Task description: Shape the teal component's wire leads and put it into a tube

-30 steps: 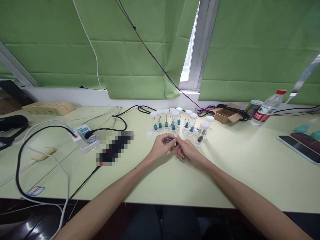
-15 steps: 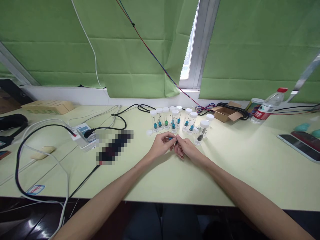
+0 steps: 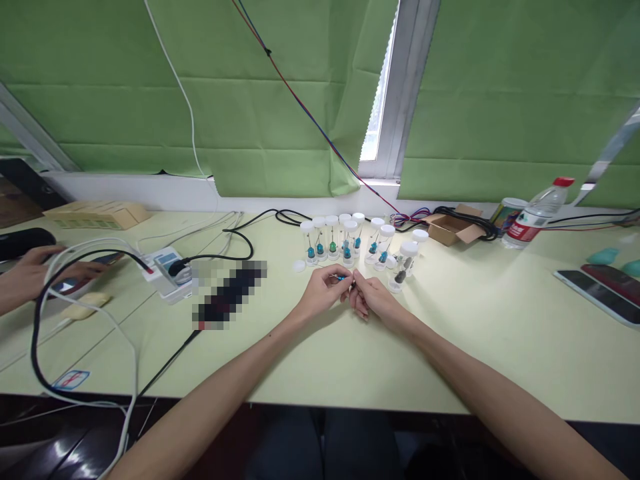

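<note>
Stretching in from seven and five o'clock over a pale yellow-green tabletop (image 3: 500, 327), almost meeting fingertip to fingertip. Rounding the left hand (image 3: 324, 291), with thumb against fingers, and pinching a tiny shiny blue piece (image 3: 341, 277). Angling the right hand (image 3: 376, 301) in opposite, with lower fingers curling underneath, and pinching a tiny dark piece (image 3: 353, 285). Leaving almost no gap in either pinch; covering too much to tell whether blue and dark are joining as one thing. Holding both between the two hands, just on the six o'clock side of some tubes.

Facing, from twelve to two o'clock, ten clear cylindrical tubes with round white caps (image 3: 349, 243), all standing upright or nearly so, showing one green piece (image 3: 333, 247) and at least six blue ones inside. Seeing one loose round white lid (image 3: 299, 266) lying at ten o'clock.

Farther out, having one open brown cardboard box (image 3: 443, 233) at two o'clock, one clear red-capped plastic bottle (image 3: 534, 220) just beyond, two flat dark-screened phones (image 3: 595, 293) at three, one white power strip (image 3: 167, 283) and one co-worker's hand (image 3: 33, 277) at nine.
</note>
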The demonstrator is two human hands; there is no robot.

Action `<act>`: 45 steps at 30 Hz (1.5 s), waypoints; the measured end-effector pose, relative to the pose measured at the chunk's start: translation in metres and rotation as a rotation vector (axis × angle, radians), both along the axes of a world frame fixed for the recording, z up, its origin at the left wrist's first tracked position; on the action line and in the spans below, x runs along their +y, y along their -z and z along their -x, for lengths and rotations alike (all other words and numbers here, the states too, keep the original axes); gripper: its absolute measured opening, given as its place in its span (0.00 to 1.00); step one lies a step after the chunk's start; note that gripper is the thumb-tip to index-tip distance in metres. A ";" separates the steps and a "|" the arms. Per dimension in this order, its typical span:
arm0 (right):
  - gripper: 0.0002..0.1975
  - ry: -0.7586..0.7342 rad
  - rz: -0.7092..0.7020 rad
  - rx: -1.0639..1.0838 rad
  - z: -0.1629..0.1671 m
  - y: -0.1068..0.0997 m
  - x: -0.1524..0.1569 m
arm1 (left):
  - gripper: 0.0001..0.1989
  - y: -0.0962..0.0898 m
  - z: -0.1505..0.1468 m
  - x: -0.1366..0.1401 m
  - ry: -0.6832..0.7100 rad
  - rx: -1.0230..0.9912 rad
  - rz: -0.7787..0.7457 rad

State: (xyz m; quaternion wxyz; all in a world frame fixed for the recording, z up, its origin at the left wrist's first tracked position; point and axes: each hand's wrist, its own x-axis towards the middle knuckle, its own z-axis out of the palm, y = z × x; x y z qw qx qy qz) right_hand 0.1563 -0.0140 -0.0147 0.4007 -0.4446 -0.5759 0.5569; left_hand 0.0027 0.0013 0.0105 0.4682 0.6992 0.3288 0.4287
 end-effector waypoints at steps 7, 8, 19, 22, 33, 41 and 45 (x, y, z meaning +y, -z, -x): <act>0.35 0.030 0.005 0.012 0.001 0.001 0.001 | 0.12 0.000 -0.001 -0.001 -0.003 -0.016 0.011; 0.35 0.044 0.010 0.014 0.001 0.001 0.001 | 0.12 0.001 -0.001 -0.001 -0.006 -0.024 0.018; 0.26 0.066 -0.037 0.081 0.001 0.000 -0.001 | 0.11 0.007 -0.002 0.004 -0.052 -0.079 0.060; 0.27 0.063 -0.034 0.090 0.001 0.000 0.000 | 0.11 0.006 -0.002 0.002 -0.025 -0.083 0.061; 0.28 0.101 0.005 0.067 0.001 0.001 0.001 | 0.10 0.005 -0.001 0.001 -0.022 -0.080 0.052; 0.25 0.102 -0.019 0.130 0.001 -0.002 0.000 | 0.09 0.005 0.000 0.004 -0.068 -0.083 0.054; 0.26 0.062 -0.021 0.137 0.000 -0.001 0.000 | 0.09 0.006 0.000 0.003 -0.043 -0.088 0.054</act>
